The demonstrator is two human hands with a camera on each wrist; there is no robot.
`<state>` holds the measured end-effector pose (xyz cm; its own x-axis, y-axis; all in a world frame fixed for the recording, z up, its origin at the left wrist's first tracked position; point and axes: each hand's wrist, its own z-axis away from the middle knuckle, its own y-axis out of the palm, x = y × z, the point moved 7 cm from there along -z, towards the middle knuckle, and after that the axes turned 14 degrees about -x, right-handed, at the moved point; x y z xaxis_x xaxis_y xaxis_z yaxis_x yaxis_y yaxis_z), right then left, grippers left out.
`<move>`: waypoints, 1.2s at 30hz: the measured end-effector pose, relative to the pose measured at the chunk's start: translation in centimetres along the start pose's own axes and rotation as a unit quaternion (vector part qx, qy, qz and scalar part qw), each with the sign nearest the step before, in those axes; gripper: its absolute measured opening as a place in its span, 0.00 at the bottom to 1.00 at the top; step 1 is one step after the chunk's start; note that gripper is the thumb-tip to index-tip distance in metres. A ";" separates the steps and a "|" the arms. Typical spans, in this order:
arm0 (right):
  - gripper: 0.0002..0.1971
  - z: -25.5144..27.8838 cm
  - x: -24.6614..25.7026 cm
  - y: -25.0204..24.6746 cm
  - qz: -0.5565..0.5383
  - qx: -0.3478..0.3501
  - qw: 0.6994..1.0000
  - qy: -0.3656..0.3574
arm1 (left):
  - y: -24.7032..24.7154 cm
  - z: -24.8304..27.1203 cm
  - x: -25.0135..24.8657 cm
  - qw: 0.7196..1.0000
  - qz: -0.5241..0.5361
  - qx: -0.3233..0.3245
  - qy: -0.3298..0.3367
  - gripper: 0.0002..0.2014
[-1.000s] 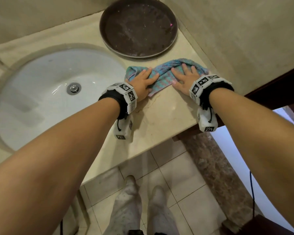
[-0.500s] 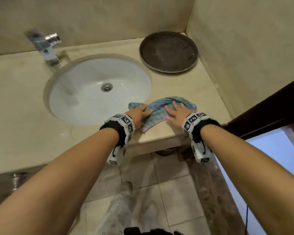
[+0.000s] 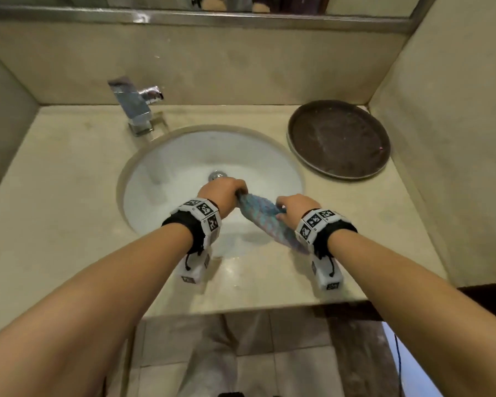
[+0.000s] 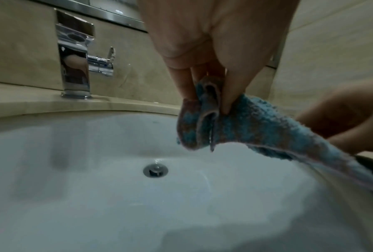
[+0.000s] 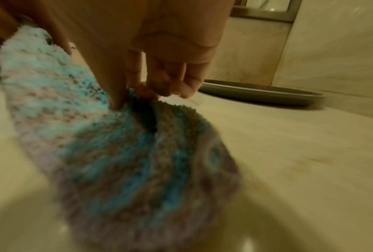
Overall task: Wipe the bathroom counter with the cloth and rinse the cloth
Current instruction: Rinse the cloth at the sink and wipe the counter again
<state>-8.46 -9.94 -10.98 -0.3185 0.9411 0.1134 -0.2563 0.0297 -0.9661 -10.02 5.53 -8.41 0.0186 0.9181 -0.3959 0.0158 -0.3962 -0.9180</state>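
Hanging between both hands, the cloth (image 3: 265, 217) stretched from ten o'clock to four o'clock over the sink's (image 3: 166, 164) near-right rim. Left hand (image 3: 222, 193) and right hand (image 3: 294, 207) each pinched an end; the tap (image 3: 133, 106) lay toward eleven o'clock, nearer the left hand.

Your head camera looks steeply down at the sink (image 3: 161, 179), tap (image 3: 135, 110) at 11 o'clock; both wrist cameras sit low, sharing the cloth (image 4: 257, 126).
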 end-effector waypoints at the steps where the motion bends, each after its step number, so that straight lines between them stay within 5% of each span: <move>1: 0.12 -1.6 0.7 -0.4 -0.017 -0.008 1.000 0.003 | -0.5 -1.3 1.3 1.000 0.011 -0.010 -0.007 0.15; 9: 0.12 -13.6 4.0 -6.3 -0.101 -0.085 0.991 0.031 | -4.5 -10.0 8.9 0.990 0.060 -0.119 -0.031 0.16; 14: 0.13 -20.6 5.3 -10.8 -0.139 -0.197 0.970 0.029 | -8.3 -15.1 10.6 0.971 0.024 -0.230 -0.068 0.18; 16: 0.18 -23.1 6.2 -10.8 -0.149 -0.208 0.967 0.018 | -7.8 -16.6 11.4 0.973 -0.028 -0.207 -0.101 0.22; 18: 0.24 -24.7 6.8 -9.7 -0.130 -0.186 0.974 0.014 | -5.7 -17.3 12.8 0.979 -0.093 -0.114 -0.139 0.27; 22: 0.29 -26.2 7.3 -5.5 -0.066 -0.103 0.992 -0.006 | -2.0 -17.7 14.5 0.984 -0.082 -0.023 -0.159 0.29; 25: 0.31 -26.8 7.2 -2.6 -0.028 -0.036 0.999 -0.024 | -0.9 -18.2 15.2 0.980 -0.084 0.002 -0.180 0.29; 36: 0.32 -27.4 9.4 -1.2 0.031 -0.007 0.996 -0.077 | -0.2 -19.0 16.9 0.968 -0.082 -0.008 -0.238 0.28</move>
<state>13.88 8.10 -15.12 -0.4705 0.8781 0.0867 -0.2192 -0.0211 -0.9755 9.26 20.96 -14.48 -0.4482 0.8682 -0.2129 -0.0052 -0.2408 -0.9706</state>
